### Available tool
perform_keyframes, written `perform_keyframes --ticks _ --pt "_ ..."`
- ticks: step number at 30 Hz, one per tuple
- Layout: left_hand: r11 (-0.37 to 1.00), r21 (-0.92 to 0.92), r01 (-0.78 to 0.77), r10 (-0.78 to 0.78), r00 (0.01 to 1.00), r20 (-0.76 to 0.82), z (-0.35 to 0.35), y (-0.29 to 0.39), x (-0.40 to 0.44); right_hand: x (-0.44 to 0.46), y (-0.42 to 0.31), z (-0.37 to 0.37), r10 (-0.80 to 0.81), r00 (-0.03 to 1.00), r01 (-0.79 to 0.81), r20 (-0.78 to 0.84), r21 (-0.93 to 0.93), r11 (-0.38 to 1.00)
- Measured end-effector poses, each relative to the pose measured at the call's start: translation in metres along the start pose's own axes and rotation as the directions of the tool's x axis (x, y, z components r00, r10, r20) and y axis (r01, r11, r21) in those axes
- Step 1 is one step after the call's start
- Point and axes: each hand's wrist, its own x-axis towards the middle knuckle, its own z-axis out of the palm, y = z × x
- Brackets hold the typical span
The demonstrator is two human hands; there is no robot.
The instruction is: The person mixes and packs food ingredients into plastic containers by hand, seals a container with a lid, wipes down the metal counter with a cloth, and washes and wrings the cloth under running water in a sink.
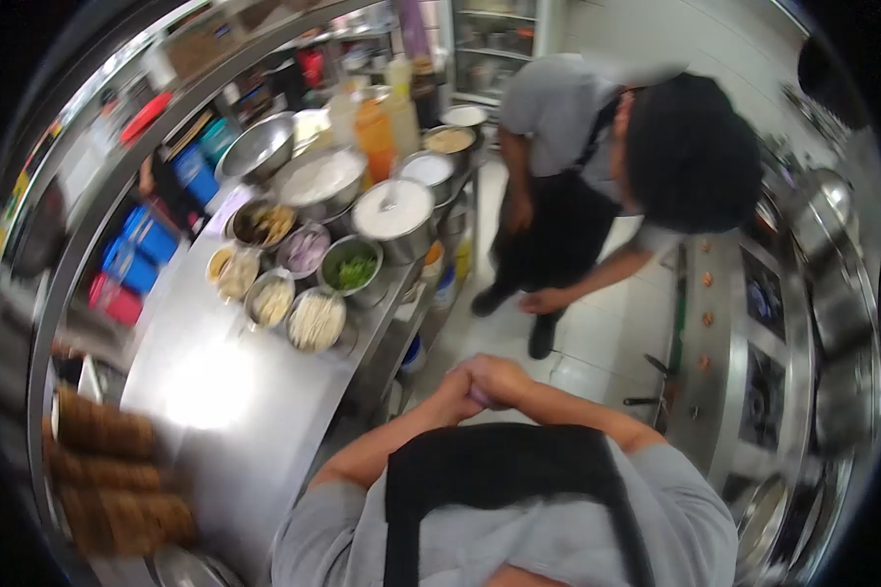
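My left hand (455,395) and my right hand (500,380) are clasped together in front of my black apron (499,455), over the floor beside the steel table. The fingers are wrapped round each other, and no object shows between them. To the left, on the table (264,411), stand a bowl of chopped greens (352,268), a bowl of pale strips (316,321), a bowl of chopped purple onion (304,250) and a large pot of white powder (392,208). Neither hand touches them.
A co-worker in a black cap (693,152) stands ahead, one hand (548,300) low. A stove (734,362) with burners and knobs runs along the right. Bottles (374,137) stand at the table's far end. Woven baskets (117,479) sit at the lower left.
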Motion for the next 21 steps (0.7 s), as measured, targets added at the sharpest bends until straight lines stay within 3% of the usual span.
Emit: perform_keyframes --ticks 1,2,3,5,7,8,10,11,12,13,15,17,19,21 --pt "0.997 0.017 0.070 -0.072 0.994 0.081 -0.036 0.002 0.016 0.004 0.001 0.011 0.046 0.995 -0.049 0.084 0.033 0.998" --pt "0.987 0.048 0.151 -0.157 0.975 0.159 -0.067 0.003 0.029 0.002 -0.036 -0.026 0.132 0.952 -0.148 0.278 0.038 0.988" --pt "0.982 0.119 0.145 -0.164 0.972 0.167 -0.068 0.002 0.015 0.003 -0.012 0.018 0.095 0.980 -0.115 0.175 0.110 0.987" --pt "0.947 0.247 0.207 -0.241 0.963 0.119 -0.036 0.008 -0.029 -0.011 -0.004 0.052 0.213 0.969 -0.246 0.128 0.374 0.894" --pt "0.883 0.343 0.320 -0.361 0.930 0.064 -0.009 0.008 -0.056 -0.027 0.001 0.064 0.148 0.984 -0.167 0.099 0.217 0.962" --pt "0.689 0.705 0.170 -0.302 0.951 0.067 -0.002 0.006 -0.065 -0.041 0.007 0.064 0.208 0.976 -0.218 0.069 0.219 0.951" --pt "0.340 0.939 -0.038 -0.273 0.952 0.137 -0.016 0.004 -0.052 -0.063 0.019 0.056 0.204 0.961 -0.201 0.185 -0.033 0.979" --pt "0.625 0.768 0.141 -0.239 0.971 0.016 -0.046 0.002 -0.026 -0.077 0.027 0.049 0.237 0.959 -0.234 0.153 -0.037 0.971" --pt "0.831 0.485 0.273 -0.244 0.962 -0.122 -0.072 0.003 -0.006 -0.095 0.031 0.036 0.401 0.877 -0.423 0.264 0.028 0.906" --pt "0.808 0.519 0.280 -0.259 0.959 -0.114 -0.098 0.008 0.002 -0.114 0.036 0.028 0.525 0.761 -0.594 0.382 0.082 0.800" --pt "0.707 0.651 0.276 -0.215 0.961 -0.174 -0.111 0.016 0.012 -0.162 0.119 0.114 0.594 0.788 -0.587 0.161 -0.094 0.804" --pt "0.568 0.776 0.276 -0.147 0.961 -0.234 -0.111 0.015 0.023 -0.211 0.145 0.114 0.801 0.536 -0.804 0.268 -0.127 0.581" --pt "0.432 0.859 0.276 -0.094 0.961 -0.261 -0.103 0.003 0.037 -0.264 0.139 0.083 0.858 0.467 -0.877 0.212 -0.008 0.480" --pt "0.275 0.926 0.258 -0.045 0.966 -0.256 -0.090 -0.012 0.053 -0.313 0.190 0.117 0.872 0.432 -0.894 0.228 -0.017 0.448"
